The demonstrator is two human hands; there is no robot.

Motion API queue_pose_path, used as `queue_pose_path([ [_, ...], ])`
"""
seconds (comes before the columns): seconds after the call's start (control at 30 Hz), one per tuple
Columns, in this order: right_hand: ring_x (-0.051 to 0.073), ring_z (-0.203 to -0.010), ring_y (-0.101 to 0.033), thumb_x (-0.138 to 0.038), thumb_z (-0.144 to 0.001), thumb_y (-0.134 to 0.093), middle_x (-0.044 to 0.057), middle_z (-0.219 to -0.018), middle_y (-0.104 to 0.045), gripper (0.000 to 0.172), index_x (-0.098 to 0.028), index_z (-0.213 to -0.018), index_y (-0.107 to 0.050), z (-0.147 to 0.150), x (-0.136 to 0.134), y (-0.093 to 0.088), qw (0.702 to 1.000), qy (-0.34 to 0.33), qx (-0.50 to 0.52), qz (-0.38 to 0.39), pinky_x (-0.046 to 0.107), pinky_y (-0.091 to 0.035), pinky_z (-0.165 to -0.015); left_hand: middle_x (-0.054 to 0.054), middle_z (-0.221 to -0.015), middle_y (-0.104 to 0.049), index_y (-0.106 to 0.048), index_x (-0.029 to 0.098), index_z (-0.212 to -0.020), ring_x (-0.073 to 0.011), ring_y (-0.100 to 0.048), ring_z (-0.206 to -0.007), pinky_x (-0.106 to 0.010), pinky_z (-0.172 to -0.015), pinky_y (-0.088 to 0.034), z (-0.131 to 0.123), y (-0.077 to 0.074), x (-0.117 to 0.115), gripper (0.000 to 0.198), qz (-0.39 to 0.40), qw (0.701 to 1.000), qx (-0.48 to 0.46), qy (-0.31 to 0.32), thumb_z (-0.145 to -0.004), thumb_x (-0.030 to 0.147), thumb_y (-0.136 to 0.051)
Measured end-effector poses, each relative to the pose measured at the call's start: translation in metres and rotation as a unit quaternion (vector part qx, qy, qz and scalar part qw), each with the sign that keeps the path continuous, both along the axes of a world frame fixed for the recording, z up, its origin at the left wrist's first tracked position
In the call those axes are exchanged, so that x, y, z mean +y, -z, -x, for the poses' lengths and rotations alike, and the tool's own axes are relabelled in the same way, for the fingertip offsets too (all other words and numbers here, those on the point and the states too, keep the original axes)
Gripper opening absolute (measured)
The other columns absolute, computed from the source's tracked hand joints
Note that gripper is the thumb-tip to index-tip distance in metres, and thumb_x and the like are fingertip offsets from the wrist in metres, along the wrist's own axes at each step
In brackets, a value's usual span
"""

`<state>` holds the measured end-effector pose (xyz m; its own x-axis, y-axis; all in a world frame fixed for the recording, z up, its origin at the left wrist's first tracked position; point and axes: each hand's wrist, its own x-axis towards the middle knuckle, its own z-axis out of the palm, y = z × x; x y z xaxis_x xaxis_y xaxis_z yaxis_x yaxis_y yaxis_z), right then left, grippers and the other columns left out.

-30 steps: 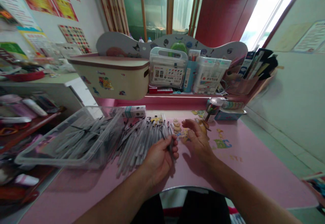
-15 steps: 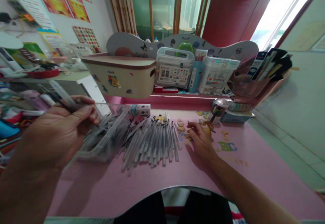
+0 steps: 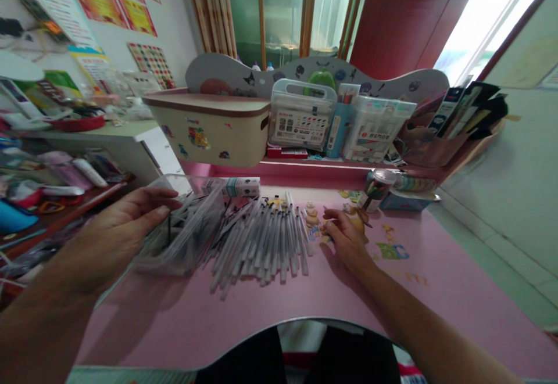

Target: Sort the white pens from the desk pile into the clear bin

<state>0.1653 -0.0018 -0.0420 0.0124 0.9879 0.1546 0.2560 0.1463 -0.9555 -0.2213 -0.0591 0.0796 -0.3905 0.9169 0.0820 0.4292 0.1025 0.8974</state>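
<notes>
My left hand hovers over the near left side of a clear plastic bin filled with a jumble of pens. Its thumb and fingers are a little apart, and a thin dark stick, probably a pen, shows just under the thumb tip. To the right of the bin, many slim clear pens lie fanned out side by side on the pink desk. My right hand rests on the desk beyond their right end, fingers loosely curled, with no held thing clearly visible.
Behind the pens lies a small white box. A can stands by a blue box at the back right. The shelf carries a cream storage box, marker cases and a pen holder. A cluttered side table is at the left.
My left hand has moved right and slightly down over the bin. The pens it held up are no longer in its fingers. My right hand stays about where it was.
</notes>
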Motion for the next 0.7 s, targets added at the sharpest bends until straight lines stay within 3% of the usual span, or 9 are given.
queue_pose_path([
  [0.1,0.021,-0.085,-0.062,-0.036,-0.086,-0.053,0.008,-0.103,-0.063,0.029,-0.02,-0.11,-0.058,0.001,-0.001,-0.001,1.0,0.002,-0.004,-0.005,0.037,-0.05,-0.077,0.0,-0.109,-0.07,-0.065,0.026,-0.103,-0.0218,-0.063,-0.105,-0.035,-0.099,-0.046,-0.006,-0.002,-0.001,0.029,-0.002,0.999,0.046,0.0,-0.076,0.035,-0.06],
  [0.23,0.021,-0.086,-0.061,-0.036,-0.086,-0.052,0.008,-0.1,-0.063,0.03,-0.019,-0.11,-0.058,0.002,-0.003,-0.004,1.0,0.001,-0.018,-0.012,0.036,-0.05,-0.077,-0.001,-0.109,-0.069,-0.063,0.027,-0.104,-0.0251,-0.062,-0.105,-0.04,-0.095,-0.048,-0.007,-0.001,-0.002,0.029,0.021,0.987,0.161,0.007,-0.083,0.04,-0.05],
  [0.33,0.021,-0.085,-0.061,-0.036,-0.086,-0.052,0.008,-0.101,-0.063,0.029,-0.019,-0.109,-0.058,0.003,-0.003,-0.006,1.0,0.003,-0.019,-0.016,0.036,-0.049,-0.078,-0.003,-0.111,-0.068,-0.062,0.028,-0.109,-0.0271,-0.063,-0.106,-0.045,-0.095,-0.048,-0.005,0.001,-0.001,0.032,0.021,0.962,0.271,0.019,-0.087,0.043,-0.044],
  [0.4,0.021,-0.087,-0.06,-0.035,-0.086,-0.053,0.008,-0.103,-0.064,0.027,-0.019,-0.107,-0.059,0.004,-0.003,-0.005,1.0,0.0,-0.012,-0.029,0.035,-0.048,-0.079,-0.007,-0.116,-0.065,-0.061,0.026,-0.11,-0.0308,-0.059,-0.114,-0.05,-0.1,-0.044,-0.01,0.001,-0.002,0.034,-0.031,0.936,0.35,0.01,-0.087,0.042,-0.042],
  [0.53,0.02,-0.088,-0.06,-0.031,-0.087,-0.051,0.006,-0.095,-0.065,0.02,-0.019,-0.1,-0.062,0.006,-0.001,-0.004,0.998,-0.027,-0.02,-0.046,0.034,-0.047,-0.078,-0.015,-0.123,-0.06,-0.061,0.019,-0.107,-0.035,-0.049,-0.126,-0.054,-0.11,-0.034,-0.047,-0.002,-0.008,0.034,-0.194,0.883,0.427,0.01,-0.091,0.042,-0.041],
  [0.6,0.02,-0.087,-0.059,-0.026,-0.086,-0.051,0.005,-0.093,-0.064,0.018,-0.019,-0.097,-0.064,0.007,-0.003,-0.004,0.996,-0.045,-0.059,-0.055,0.034,-0.046,-0.079,-0.015,-0.12,-0.062,-0.061,0.018,-0.107,-0.0317,-0.051,-0.123,-0.052,-0.11,-0.035,-0.075,-0.002,-0.009,0.031,-0.225,0.885,0.403,0.063,-0.094,0.037,-0.04],
  [0.7,0.021,-0.092,-0.056,-0.016,-0.084,-0.05,0.006,-0.094,-0.063,0.018,-0.018,-0.092,-0.067,0.009,-0.008,-0.007,0.981,-0.081,-0.151,-0.095,0.037,-0.043,-0.084,-0.011,-0.115,-0.066,-0.063,0.019,-0.106,-0.0267,-0.057,-0.115,-0.047,-0.105,-0.041,-0.114,0.004,0.0,0.027,-0.195,0.887,0.379,0.176,-0.093,0.026,-0.041],
])
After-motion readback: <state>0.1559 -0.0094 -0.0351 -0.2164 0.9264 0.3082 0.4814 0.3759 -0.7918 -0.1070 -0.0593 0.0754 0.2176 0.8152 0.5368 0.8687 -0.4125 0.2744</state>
